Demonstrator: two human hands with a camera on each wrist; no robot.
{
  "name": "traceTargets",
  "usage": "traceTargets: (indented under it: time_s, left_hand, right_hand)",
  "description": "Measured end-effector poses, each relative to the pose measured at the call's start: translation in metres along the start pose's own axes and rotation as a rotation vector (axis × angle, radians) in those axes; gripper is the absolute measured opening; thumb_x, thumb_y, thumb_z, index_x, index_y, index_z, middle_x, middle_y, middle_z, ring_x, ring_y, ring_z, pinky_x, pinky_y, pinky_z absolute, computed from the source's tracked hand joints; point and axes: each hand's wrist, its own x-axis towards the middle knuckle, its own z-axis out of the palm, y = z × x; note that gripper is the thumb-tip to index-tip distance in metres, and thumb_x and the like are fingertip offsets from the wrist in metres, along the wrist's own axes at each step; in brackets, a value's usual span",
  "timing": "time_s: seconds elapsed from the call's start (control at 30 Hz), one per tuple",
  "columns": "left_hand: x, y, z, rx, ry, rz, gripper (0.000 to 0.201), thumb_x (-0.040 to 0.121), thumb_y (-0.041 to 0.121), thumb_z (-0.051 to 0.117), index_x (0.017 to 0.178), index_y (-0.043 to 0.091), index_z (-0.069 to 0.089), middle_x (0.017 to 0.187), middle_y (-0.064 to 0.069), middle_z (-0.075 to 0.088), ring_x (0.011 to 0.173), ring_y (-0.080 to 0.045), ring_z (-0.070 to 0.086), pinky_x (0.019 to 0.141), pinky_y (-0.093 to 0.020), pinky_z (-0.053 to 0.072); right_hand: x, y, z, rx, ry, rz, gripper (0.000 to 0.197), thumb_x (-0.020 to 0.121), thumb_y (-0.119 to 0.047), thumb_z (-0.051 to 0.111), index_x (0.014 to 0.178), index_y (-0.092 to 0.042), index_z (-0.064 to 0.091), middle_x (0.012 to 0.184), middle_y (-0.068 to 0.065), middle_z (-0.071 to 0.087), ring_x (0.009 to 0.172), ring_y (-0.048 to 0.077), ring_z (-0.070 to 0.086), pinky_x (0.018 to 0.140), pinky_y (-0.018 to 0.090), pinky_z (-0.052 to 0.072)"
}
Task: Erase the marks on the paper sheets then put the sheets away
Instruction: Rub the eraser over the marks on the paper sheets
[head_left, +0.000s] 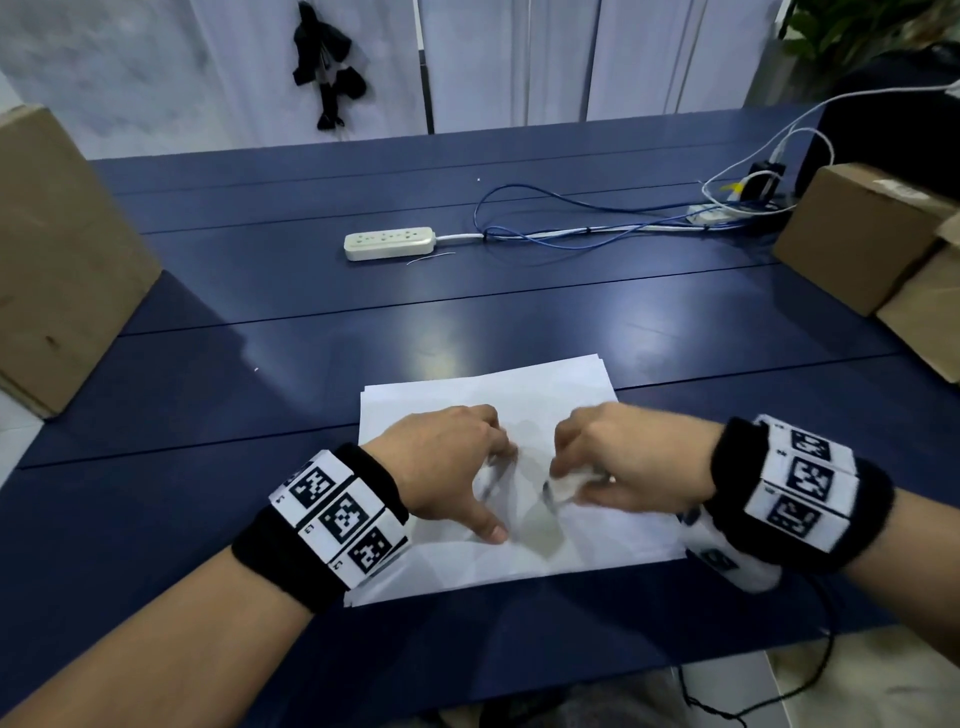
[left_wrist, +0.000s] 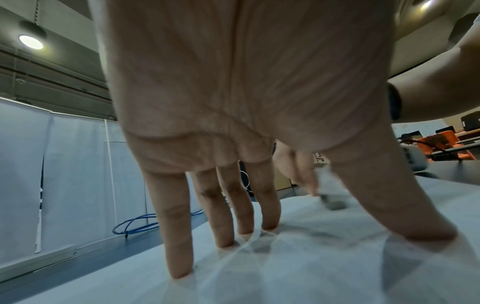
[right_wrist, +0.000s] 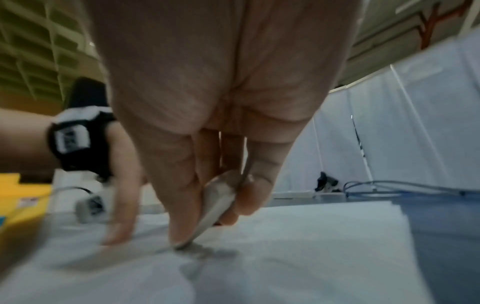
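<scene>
the sheets are plain white; the eraser is off-white, grey at its tip; the table is dark blue; both wristbands are black with black-and-white square codes; the power strip is cream; one cable is blue; the boxes are brown.

The paper sheets are lying stacked at the table's near edge — left hand and right hand are resting on them side by side. Behind, a power strip is sitting mid-table — cardboard boxes are standing at far left and right.
</scene>
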Motion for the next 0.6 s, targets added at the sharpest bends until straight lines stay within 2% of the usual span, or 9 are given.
traceTargets:
  time_s: [0.07,0.13,0.27,0.33,0.43,0.5,0.57,0.6]
  left_hand:
    - [0.000,0.000,0.001,0.003,0.002,-0.008,0.070,0.060,0.072,0.073,0.114,0.031,0.056,0.115,0.014,0.048,0.103,-0.013,0.052,0.077,-0.036,0.052]
    - [0.001,0.000,0.001,0.000,0.003,-0.009,0.070,0.060,0.072,0.073,0.114,0.032,0.055,0.114,0.015,0.047,0.102,-0.012,0.052,0.076,-0.034,0.051]
    - [0.001,0.001,-0.001,0.001,0.006,0.004,0.073,0.060,0.072,0.073,0.119,0.034,0.055,0.114,0.015,0.047,0.103,-0.012,0.051,0.071,-0.031,0.046]
    - [0.001,0.000,-0.001,-0.003,0.008,0.003,0.073,0.059,0.072,0.073,0.119,0.034,0.055,0.114,0.015,0.047,0.103,-0.011,0.052,0.071,-0.031,0.046]
    - [0.001,0.000,0.000,-0.001,0.014,0.000,0.069,0.058,0.073,0.073,0.112,0.033,0.055,0.109,0.015,0.046,0.100,-0.011,0.051,0.071,-0.032,0.048]
    - [0.002,0.000,0.000,0.005,0.014,-0.001,0.068,0.058,0.073,0.073,0.109,0.032,0.055,0.108,0.015,0.046,0.099,-0.011,0.051,0.070,-0.031,0.047]
    - [0.002,0.001,0.000,0.004,0.010,0.007,0.070,0.059,0.073,0.073,0.114,0.032,0.055,0.110,0.015,0.046,0.101,-0.011,0.050,0.069,-0.031,0.045]
    - [0.002,0.001,0.000,0.003,0.010,0.010,0.072,0.060,0.073,0.073,0.117,0.033,0.055,0.112,0.015,0.046,0.102,-0.011,0.050,0.070,-0.031,0.045]
  right_hand:
    - [-0.007,-0.011,0.002,0.063,-0.092,-0.100,0.028,0.087,-0.029,0.063,0.115,-0.024,0.069,0.110,-0.003,0.062,0.103,0.016,0.054,0.081,0.013,0.034]
    - [-0.003,-0.010,0.000,0.044,-0.122,-0.114,0.028,0.086,-0.029,0.063,0.113,-0.025,0.070,0.109,-0.003,0.063,0.102,0.017,0.055,0.083,0.017,0.037]
    - [0.018,0.010,-0.007,-0.050,0.022,0.041,0.026,0.087,-0.033,0.058,0.109,-0.026,0.071,0.102,0.001,0.064,0.098,0.022,0.058,0.084,0.030,0.045]
    - [0.015,0.010,-0.005,-0.077,0.037,0.047,0.028,0.088,-0.033,0.057,0.111,-0.025,0.070,0.105,0.000,0.062,0.100,0.021,0.057,0.085,0.026,0.043]
    - [-0.003,-0.008,-0.002,0.012,-0.071,-0.096,0.028,0.087,-0.027,0.060,0.114,-0.024,0.069,0.108,-0.003,0.061,0.100,0.015,0.054,0.079,0.011,0.031]
    - [-0.005,-0.011,-0.002,0.019,-0.128,-0.136,0.028,0.088,-0.026,0.060,0.115,-0.025,0.068,0.108,-0.004,0.060,0.102,0.013,0.051,0.076,0.009,0.028]
    - [0.007,-0.002,-0.004,-0.020,-0.068,-0.096,0.027,0.088,-0.027,0.059,0.113,-0.025,0.069,0.107,-0.001,0.061,0.100,0.015,0.054,0.076,0.011,0.029]
    - [0.014,0.006,-0.004,-0.046,-0.017,-0.044,0.026,0.089,-0.029,0.058,0.111,-0.024,0.070,0.105,0.000,0.062,0.099,0.018,0.056,0.078,0.015,0.033]
